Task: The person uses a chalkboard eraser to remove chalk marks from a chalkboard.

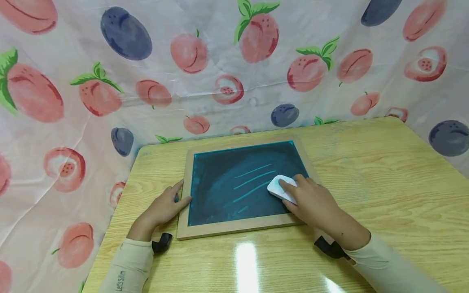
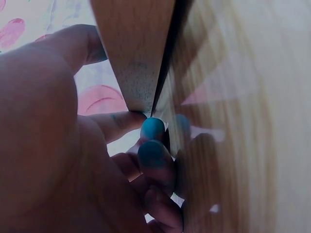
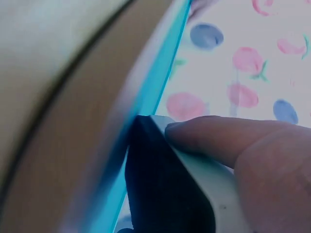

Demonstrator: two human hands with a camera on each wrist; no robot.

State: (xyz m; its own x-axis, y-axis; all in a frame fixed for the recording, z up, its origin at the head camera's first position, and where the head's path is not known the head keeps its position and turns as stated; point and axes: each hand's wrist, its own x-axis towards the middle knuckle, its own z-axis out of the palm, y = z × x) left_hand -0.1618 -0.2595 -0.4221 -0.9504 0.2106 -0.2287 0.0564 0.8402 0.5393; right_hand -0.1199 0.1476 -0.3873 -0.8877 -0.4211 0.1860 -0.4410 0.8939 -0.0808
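A framed chalkboard (image 1: 212, 183) lies flat, with several blue strokes across its dark face. At its left side, my left hand (image 1: 161, 207) holds the wooden frame (image 2: 136, 53), the thumb over the top and the index finger against the outer edge. Other fingers curl low beside the table, with blue on two rounded tips; whether one is a piece of chalk is unclear. My right hand (image 1: 311, 199) grips a white-backed eraser (image 1: 281, 186) on the board's right part, near the ends of the strokes. Dark felt (image 3: 160, 179) shows on its underside.
The board sits on a wood-grain table (image 1: 384, 183). A fruit-print cloth (image 1: 157, 69) hangs behind the table and along its sides. Black camera mounts are worn at the left wrist (image 1: 162, 243) and right wrist (image 1: 329, 247).
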